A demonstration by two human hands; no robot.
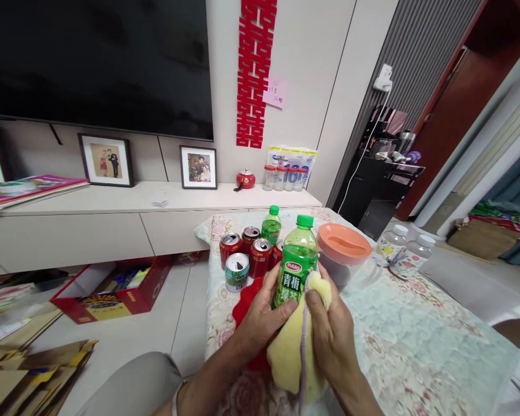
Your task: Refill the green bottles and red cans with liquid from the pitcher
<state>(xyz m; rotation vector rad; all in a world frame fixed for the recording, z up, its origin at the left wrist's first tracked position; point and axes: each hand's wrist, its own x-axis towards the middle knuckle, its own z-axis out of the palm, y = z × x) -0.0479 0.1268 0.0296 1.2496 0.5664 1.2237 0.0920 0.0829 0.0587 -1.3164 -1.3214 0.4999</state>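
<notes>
A green-capped plastic bottle of green tea (301,248) stands upright between my hands, over the red tray (241,304). My left hand (266,309) wraps its fingers and thumb round the bottle's left side. In my right hand (331,323) is a yellow cloth (290,352) with a purple edge, pressed against the bottle's right side; its lower part hangs down. Behind the bottle are several opened red cans (260,258), a green and silver can (237,273) and a second green-capped bottle (271,225).
An orange-lidded container (344,244) is right of the bottle, with two clear white-capped bottles (411,257) farther right. The floral tablecloth (398,329) covers the table. A low white cabinet (156,199) runs behind. Flattened cardboard (39,370) and a red box (112,292) lie on the floor at left.
</notes>
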